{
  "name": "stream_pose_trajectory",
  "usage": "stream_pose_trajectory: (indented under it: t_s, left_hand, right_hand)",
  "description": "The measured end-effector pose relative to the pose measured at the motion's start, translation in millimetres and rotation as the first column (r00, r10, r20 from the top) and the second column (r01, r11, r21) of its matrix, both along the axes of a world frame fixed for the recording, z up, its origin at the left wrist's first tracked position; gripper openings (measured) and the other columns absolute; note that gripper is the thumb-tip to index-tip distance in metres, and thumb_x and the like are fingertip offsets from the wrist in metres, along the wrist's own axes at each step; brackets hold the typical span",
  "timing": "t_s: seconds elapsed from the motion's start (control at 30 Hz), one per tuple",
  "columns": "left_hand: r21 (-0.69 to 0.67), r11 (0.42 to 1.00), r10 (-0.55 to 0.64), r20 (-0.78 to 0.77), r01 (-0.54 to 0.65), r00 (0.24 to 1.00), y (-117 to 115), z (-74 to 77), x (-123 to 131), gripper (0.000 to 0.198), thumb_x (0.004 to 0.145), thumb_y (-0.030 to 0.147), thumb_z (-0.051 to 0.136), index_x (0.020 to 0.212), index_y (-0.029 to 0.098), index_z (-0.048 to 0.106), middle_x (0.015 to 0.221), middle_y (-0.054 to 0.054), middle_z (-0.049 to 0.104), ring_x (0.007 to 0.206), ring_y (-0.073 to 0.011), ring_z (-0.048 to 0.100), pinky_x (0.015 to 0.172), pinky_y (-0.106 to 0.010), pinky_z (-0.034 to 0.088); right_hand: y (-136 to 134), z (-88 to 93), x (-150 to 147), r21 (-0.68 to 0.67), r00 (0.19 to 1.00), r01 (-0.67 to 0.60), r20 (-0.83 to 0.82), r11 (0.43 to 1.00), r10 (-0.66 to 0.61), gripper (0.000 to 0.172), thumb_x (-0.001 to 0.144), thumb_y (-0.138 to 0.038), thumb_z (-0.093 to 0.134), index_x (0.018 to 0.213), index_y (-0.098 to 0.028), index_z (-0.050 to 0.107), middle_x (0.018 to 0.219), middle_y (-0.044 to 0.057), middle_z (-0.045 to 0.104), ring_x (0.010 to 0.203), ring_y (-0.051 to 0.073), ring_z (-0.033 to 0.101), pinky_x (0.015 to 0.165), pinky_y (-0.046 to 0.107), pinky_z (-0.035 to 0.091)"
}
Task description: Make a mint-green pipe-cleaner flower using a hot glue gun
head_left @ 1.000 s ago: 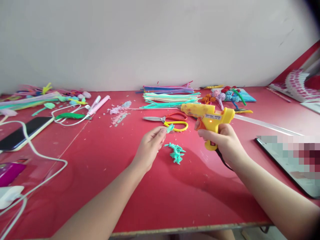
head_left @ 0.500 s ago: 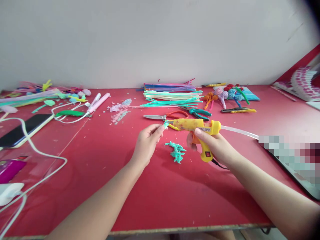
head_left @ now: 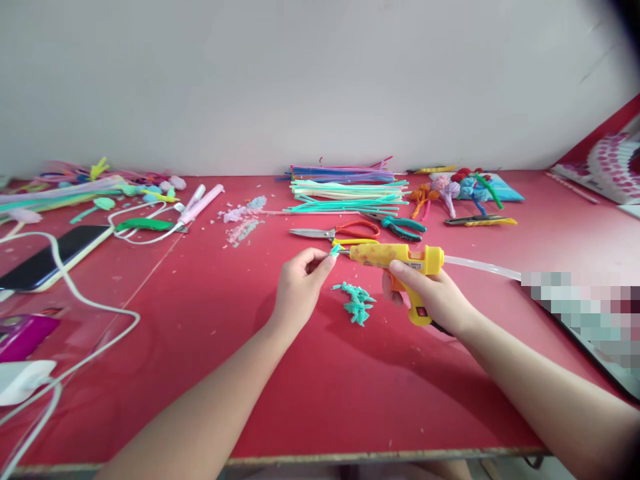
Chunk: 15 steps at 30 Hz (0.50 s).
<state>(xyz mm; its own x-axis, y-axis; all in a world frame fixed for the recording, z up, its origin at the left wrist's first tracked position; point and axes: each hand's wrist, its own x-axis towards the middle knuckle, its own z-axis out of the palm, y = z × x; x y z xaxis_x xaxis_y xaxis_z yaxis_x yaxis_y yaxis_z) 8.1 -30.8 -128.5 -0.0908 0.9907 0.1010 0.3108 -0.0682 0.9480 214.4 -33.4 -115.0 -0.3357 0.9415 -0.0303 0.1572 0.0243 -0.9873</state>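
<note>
Between thumb and fingertips my left hand (head_left: 303, 280) pinches a small teal pipe cleaner piece (head_left: 335, 250). My right hand (head_left: 433, 290) is wrapped round a yellow hot glue gun (head_left: 380, 254), with fingers at its orange trigger. The gun's metal nozzle meets or nearly meets the teal piece; the exact contact is too small to tell. A clear glue stick (head_left: 483, 267) sticks out of the gun's back. Below the nozzle, on the red table (head_left: 350, 400), lies a small pile of teal pipe cleaner pieces (head_left: 358, 307).
Behind the gun lie scissors (head_left: 313, 233) and teal-handled pliers (head_left: 403, 230). Bundled pipe cleaners (head_left: 345, 190) sit near the wall. Finished pipe cleaner flowers (head_left: 447, 190) are at back right. On the left are a phone (head_left: 55, 257), a white cable (head_left: 95, 307) and a pink hair-straightener-like tool (head_left: 200, 203).
The glue gun has shifted slightly right and down, and its nozzle now sits lower against the teal piece. My left hand keeps its pinch. The whole view has shifted a little.
</note>
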Motion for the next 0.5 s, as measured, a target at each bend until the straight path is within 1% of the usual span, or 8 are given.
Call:
stream_pose_trajectory:
  t_s: [0.2, 0.5]
  left_hand:
    - [0.009, 1.000, 0.001, -0.004, -0.001, 1.000, -0.9, 1.8, 0.6, 0.024, 0.081, 0.039, 0.060, 0.073, 0.017, 0.059, 0.058, 0.005, 0.043, 0.055, -0.0096, 0.038, 0.053, -0.021, 0.032]
    - [0.004, 1.000, -0.001, -0.020, 0.001, 1.000, -1.4, 2.7, 1.4, 0.024, 0.082, 0.039, 0.060, 0.073, 0.017, 0.059, 0.057, 0.006, 0.042, 0.055, -0.0097, 0.036, 0.052, -0.021, 0.031]
  right_hand:
    - [-0.7, 0.4, -0.6, -0.042, 0.999, 0.036, 0.007, 0.998, -0.036, 0.044, 0.084, -0.056, 0.051, 0.063, -0.018, 0.054, 0.056, -0.001, 0.050, 0.051, 0.012, 0.046, 0.050, 0.027, 0.036]
    - [-1.6, 1.1, -0.5, -0.095, 0.999, 0.041, 0.003, 0.995, -0.041, 0.046, 0.082, -0.058, 0.053, 0.059, -0.018, 0.051, 0.053, -0.001, 0.049, 0.049, 0.011, 0.045, 0.047, 0.025, 0.036]
